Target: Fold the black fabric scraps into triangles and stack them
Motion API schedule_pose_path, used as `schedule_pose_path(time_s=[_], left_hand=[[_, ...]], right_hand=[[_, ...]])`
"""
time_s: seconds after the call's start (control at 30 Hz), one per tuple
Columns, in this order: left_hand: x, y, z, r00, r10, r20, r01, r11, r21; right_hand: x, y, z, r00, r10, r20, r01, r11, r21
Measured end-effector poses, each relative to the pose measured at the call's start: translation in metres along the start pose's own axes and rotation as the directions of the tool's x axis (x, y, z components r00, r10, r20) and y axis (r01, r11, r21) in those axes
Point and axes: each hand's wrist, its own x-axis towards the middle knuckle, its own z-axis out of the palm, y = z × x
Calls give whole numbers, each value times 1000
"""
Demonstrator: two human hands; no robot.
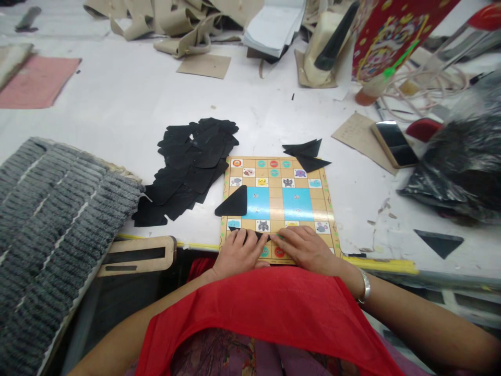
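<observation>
On a printed game board (276, 203) at the table's front edge, both my hands are at one dark triangular piece (252, 236) of thin sheet material. My left hand (240, 249) presses its curled fingers over the piece. My right hand (307, 248) has its fingertips together at the piece's right end. My fingers cover much of it. Just above my left hand, another black triangular piece (235, 202) lies flat, partly over the board's left edge. Behind the board to the left spreads a heap of black cut pieces (191, 162). A few black triangles (307, 151) rest at the board's back right corner.
A grey ribbed textile stack (66, 209) stands at left, near a tan slotted template (136, 256). On the right are a phone (396, 142), a dark plastic-wrapped bundle (457, 167) and a single black triangle (439, 242). Beige strips (188, 31) lie at the back.
</observation>
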Motion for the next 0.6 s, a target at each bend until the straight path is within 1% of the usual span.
schedule_pose_path(time_s=[0.1,0.17,0.27,0.37,0.4,0.47,0.53,0.6], left_hand=[[2,-1,-2,1000,10,27,-10,1000,-4],[1,-1,-2,1000,12,14,-12,1000,7],[-3,1,2,999,-2,-53,2,1000,13],[-6,1,5,990,-46,-136,45,999,-12],[-6,-1,4,987,-56,-151,52,998,-34],[-3,-9,0,987,-89,-134,74,991,-114],[3,-20,-5,979,-184,-84,166,969,-185],[8,-31,-7,945,-322,-53,307,933,-188]], right_hand=[[1,-4,3,994,108,33,-109,992,61],[2,-8,5,991,128,35,-130,990,58],[3,-13,7,997,76,22,-75,997,-26],[5,-16,6,1000,20,-16,-22,990,-136],[6,-17,6,1000,3,-29,-8,986,-167],[9,-18,5,998,-31,-48,20,978,-209],[13,-16,3,996,-66,-57,52,974,-222],[14,-8,-1,997,-73,-39,63,975,-213]])
